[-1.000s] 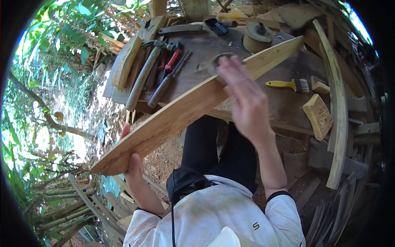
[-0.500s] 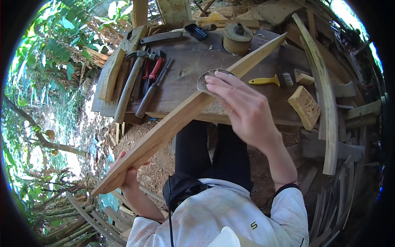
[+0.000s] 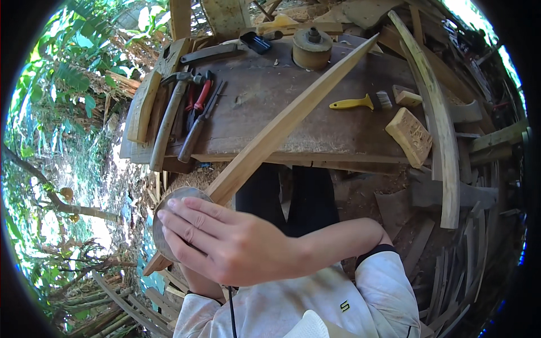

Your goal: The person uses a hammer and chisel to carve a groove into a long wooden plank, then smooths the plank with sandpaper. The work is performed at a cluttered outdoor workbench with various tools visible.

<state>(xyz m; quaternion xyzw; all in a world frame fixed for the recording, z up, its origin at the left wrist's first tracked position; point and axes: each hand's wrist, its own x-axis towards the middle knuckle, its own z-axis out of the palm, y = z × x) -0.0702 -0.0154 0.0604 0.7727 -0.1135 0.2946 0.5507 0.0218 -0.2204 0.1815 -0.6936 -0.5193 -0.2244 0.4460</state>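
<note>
The slat (image 3: pixel 282 127) I hold is pale, smooth-planed wood, matt. Under my right grip (image 3: pixel 225 242) lies a grey, gritty paper disc (image 3: pixel 169 197). The desk (image 3: pixel 338 129) is dark, rough, dusty wood; on it, a glossy yellow plastic-handled brush (image 3: pixel 352 103).

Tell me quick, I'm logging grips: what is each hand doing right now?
Right hand: fingers spread, pressing a round sanding disc onto the long wooden slat.
Left hand: hidden behind the right; cannot be told.

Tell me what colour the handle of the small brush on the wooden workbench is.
Yellow; the small brush with its yellow handle shows clearly in the head view.
</note>
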